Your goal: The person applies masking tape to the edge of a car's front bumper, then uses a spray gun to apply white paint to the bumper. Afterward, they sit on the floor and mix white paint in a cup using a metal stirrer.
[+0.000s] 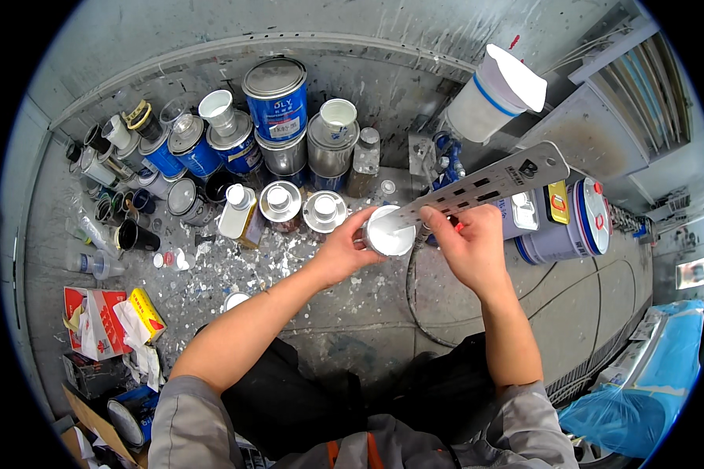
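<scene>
My left hand (pixel 343 252) is closed round the side of a small cup (pixel 391 234) with white paint inside. A flat metal paint mixing stick (pixel 493 185) with square cut-outs dips its lower end into that cup. My right hand (pixel 465 244) grips the stick a little above the rim, thumb on its face. The stick slants up and to the right. Just beyond the left hand stands a tin with a white cap (pixel 325 209), and a similar tin (pixel 280 201) is left of it.
Blue paint cans (pixel 280 105) and used cups line the wall. A spray gun with a white cup (pixel 489 98) hangs at the right, its hose (pixel 414 301) on the floor. A large pail (pixel 571 219) stands beyond. Boxes (pixel 98 320) sit left; blue plastic film (pixel 665 375) lies right.
</scene>
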`<state>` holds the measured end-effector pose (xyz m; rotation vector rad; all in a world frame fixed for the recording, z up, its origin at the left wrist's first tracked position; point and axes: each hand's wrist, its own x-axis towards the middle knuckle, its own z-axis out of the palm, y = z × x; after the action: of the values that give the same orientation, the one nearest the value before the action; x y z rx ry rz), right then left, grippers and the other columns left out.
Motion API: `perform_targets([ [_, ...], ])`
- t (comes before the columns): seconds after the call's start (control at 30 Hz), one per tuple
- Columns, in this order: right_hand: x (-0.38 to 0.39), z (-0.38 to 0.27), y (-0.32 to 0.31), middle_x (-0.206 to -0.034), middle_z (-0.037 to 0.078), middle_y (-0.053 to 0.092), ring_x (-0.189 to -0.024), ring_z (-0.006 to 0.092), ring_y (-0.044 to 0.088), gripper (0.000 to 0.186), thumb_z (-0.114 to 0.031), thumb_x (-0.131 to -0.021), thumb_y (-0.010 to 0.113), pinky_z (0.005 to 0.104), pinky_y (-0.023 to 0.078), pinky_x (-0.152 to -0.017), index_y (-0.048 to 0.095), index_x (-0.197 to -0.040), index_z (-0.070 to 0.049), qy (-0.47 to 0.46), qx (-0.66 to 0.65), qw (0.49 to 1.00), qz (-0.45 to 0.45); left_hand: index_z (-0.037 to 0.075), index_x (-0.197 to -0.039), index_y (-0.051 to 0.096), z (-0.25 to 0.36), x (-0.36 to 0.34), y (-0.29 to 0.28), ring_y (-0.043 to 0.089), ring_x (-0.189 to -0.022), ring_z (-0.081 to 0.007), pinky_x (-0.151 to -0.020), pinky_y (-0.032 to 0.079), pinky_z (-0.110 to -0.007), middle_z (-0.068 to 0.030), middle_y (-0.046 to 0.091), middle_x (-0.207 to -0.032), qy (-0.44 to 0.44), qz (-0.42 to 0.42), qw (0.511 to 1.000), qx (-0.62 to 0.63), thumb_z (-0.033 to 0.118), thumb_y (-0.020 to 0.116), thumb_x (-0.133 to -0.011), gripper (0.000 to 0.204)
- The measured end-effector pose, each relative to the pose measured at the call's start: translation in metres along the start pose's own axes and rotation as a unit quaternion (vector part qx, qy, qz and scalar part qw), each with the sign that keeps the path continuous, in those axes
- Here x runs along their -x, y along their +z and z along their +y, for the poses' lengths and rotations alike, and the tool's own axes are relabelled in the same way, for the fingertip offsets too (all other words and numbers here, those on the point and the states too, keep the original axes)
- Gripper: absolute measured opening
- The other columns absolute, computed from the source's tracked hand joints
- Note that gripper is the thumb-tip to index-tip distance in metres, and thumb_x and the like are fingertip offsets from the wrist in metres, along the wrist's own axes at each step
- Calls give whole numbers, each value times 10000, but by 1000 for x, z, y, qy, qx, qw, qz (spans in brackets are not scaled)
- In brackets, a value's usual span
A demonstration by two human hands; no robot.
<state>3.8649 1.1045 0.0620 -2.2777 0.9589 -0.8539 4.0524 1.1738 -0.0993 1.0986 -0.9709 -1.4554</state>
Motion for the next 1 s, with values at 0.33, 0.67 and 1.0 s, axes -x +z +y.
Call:
perform_targets([
  [0.33, 4, 10, 10, -658, 170, 669, -562, 300, 644, 122, -107, -876, 778, 384, 453, -528, 780, -888, 15, -20, -17, 1000, 1, 86, -1596, 372, -1, -3, -2, 569, -1325, -183, -1059, 540, -346, -53, 545, -1477, -15, 13, 1000, 8, -99, 782, -809, 906],
  [0.67, 7, 14, 10, -626, 177, 632, -517, 284, 600, 143, -104, -901, 763, 368, 425, -511, 758, -858, 32, -14, -26, 999, 11, 77, -1603, 356, 1, -3, -1, 574, -1319, -190, -1077, 530, -361, -62, 548, -1478, -37, 31, 999, 8, -83, 780, -824, 902],
  [1.0, 6, 17, 6, -761, 117, 718, -650, 198, 652, 88, -56, -914, 753, 320, 484, -598, 763, -941, 27, -37, 0, 999, 35, 86, -1585, 389, -3, -3, 2, 569, -1336, -201, -1112, 509, -370, -79, 534, -1496, 44, 35, 994, -92, -48, 819, -796, 909],
])
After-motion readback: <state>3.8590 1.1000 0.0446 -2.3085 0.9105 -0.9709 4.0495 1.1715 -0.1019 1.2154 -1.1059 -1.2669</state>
